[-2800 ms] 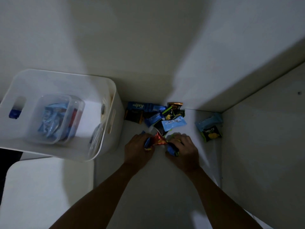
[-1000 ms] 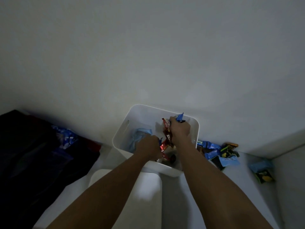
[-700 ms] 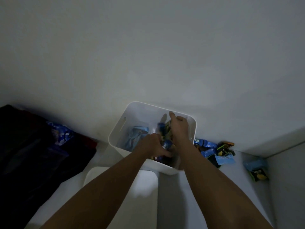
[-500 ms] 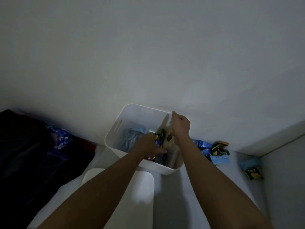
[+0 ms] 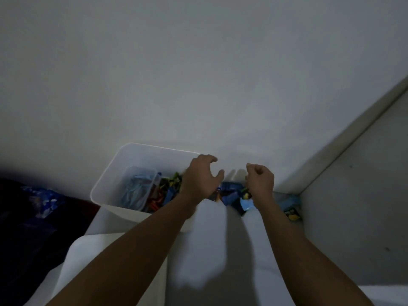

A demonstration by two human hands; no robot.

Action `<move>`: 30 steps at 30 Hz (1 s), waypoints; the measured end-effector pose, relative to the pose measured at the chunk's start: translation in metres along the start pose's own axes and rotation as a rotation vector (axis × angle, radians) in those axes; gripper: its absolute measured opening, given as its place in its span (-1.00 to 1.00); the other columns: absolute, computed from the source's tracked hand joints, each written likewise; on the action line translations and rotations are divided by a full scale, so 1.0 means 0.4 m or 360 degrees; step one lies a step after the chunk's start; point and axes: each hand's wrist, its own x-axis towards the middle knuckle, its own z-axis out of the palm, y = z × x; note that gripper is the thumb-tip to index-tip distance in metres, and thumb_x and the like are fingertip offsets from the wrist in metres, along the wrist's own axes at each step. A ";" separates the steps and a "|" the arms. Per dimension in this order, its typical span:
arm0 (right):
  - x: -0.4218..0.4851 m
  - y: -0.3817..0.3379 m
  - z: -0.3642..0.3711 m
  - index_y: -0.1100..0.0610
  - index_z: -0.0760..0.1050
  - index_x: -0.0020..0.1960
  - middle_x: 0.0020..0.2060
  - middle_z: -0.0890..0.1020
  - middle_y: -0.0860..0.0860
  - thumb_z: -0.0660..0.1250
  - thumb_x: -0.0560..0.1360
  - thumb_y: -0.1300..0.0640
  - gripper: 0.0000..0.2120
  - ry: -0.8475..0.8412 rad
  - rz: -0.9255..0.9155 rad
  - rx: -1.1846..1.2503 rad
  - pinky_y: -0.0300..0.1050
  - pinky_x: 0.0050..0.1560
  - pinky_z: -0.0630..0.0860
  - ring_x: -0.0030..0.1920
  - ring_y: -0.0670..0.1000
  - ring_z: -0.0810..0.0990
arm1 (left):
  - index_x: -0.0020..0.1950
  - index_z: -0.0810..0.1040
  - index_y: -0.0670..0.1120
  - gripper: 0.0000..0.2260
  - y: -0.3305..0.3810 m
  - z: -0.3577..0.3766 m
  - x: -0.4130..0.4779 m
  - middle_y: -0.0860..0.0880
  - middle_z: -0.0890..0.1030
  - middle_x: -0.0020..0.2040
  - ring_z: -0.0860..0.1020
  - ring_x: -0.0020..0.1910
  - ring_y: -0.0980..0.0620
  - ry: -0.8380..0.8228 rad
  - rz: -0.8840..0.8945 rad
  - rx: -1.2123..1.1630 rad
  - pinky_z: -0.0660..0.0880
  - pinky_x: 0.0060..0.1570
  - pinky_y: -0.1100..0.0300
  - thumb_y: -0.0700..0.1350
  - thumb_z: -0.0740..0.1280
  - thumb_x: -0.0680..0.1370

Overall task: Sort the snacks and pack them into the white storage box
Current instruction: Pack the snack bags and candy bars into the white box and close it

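white plastic box (image 5: 132, 151) sits against the wall (image 5: 198, 74) with the left hand (image 5: 202, 177) above its right rim, fingers spread and curved like a claw, thumb apart from them, nothing held and nothing touched that i can see. right hand (image 5: 260, 181) hangs just to the right of it, clear of the box, its fingers curled in toward the palm and holding nothing that shows. between and beneath the two hands lies a loose pile of snacks (image 5: 231, 196) on the white surface (image 5: 209, 239), small crinkled packets in dark blue, pale blue and black, partly hidden by both wrists. one more pale blue packet (image 5: 289, 203), with a black-and-yellow one against it, lies in the corner to the right of the right forearm. inside the box a clear tub (image 5: 143, 170) on the left side holds pale blue packets, and beside it — toward the left hand — green, red and blue wrappers (image 5: 169, 191) lie heaped loose. dim light blurs any print on them
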 end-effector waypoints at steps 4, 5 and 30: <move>0.051 0.110 -0.143 0.21 0.59 -0.01 -0.08 0.67 0.14 0.41 0.52 0.05 -0.78 0.0125 0.0054 -0.0218 -0.06 0.00 0.51 -0.02 0.15 0.63 | 0.27 0.51 -0.03 -0.59 0.072 0.124 0.000 -0.04 0.56 0.18 0.49 0.18 -0.04 -0.0247 0.0094 0.0057 0.46 0.14 0.07 0.08 0.41 0.48; 0.063 0.146 -0.173 0.23 0.59 0.03 -0.04 0.67 0.17 0.42 0.51 0.05 -0.76 0.0147 0.0081 -0.0277 -0.04 0.04 0.50 0.02 0.18 0.63 | 0.30 0.50 -0.04 -0.55 0.070 0.157 -0.005 -0.06 0.55 0.20 0.48 0.19 -0.07 -0.0320 0.0062 0.0067 0.45 0.15 0.06 0.08 0.43 0.46; 0.176 0.411 -0.135 -0.03 0.16 0.55 0.51 0.15 0.19 0.39 0.10 -0.54 0.17 -0.0434 -0.0761 -0.1370 0.24 0.22 0.50 0.51 0.26 0.18 | 0.55 0.19 0.14 -0.31 -0.228 0.543 -0.031 -0.16 0.42 0.38 0.28 0.40 -0.37 -0.0462 0.0125 0.0805 0.09 0.34 -0.44 0.36 0.19 0.46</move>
